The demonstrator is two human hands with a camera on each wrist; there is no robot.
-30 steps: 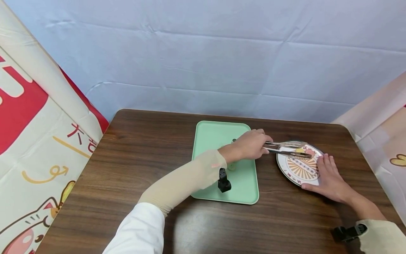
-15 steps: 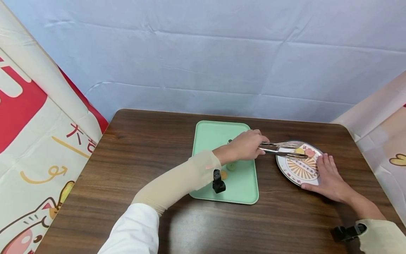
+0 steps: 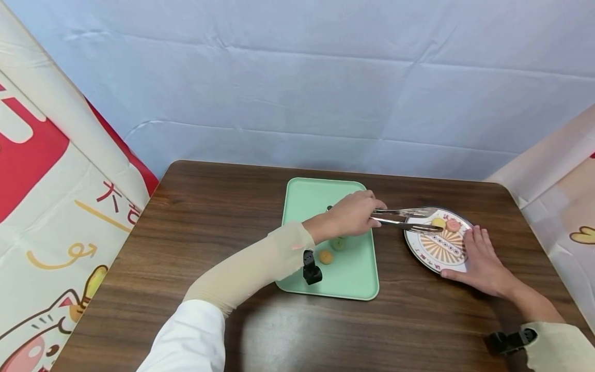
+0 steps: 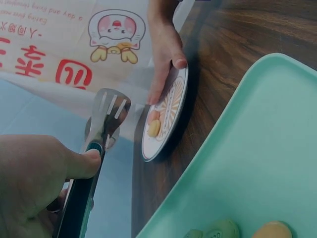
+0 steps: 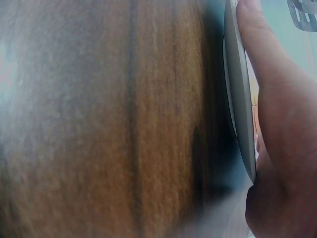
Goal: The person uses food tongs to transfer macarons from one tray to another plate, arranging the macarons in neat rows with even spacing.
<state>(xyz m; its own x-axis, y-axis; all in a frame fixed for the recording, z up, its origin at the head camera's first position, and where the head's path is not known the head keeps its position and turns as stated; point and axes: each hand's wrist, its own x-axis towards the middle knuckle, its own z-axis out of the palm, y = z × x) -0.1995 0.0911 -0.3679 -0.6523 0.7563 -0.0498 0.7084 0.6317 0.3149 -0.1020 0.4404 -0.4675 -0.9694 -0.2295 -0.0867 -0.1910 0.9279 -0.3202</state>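
My left hand (image 3: 355,212) grips metal tongs (image 3: 409,225) with dark handles and slotted ends. The tongs' ends stand apart over the left part of a round patterned plate (image 3: 424,251), with nothing seen between them. On that plate lie a yellow biscuit-like piece (image 3: 438,222) and a pink one (image 3: 453,225), side by side. My right hand (image 3: 485,261) rests on the plate's right rim, fingers straight and thumb along the near edge. Under my left forearm is a pale green tray (image 3: 350,281), holding a green round piece (image 3: 338,243) and a tan round piece (image 3: 326,257).
The brown wooden table (image 3: 209,232) carries tray and plate, with bare wood between them. A pale blue cloth (image 3: 297,93) hangs behind the table. Printed cloths hang at both sides. The left wrist view shows a further green piece (image 4: 193,233) at the tray's edge.
My left hand and the tongs have drawn back leftward, away from the yellow and pink pieces. The tan piece has come into view from under the forearm. The right hand stays in place.
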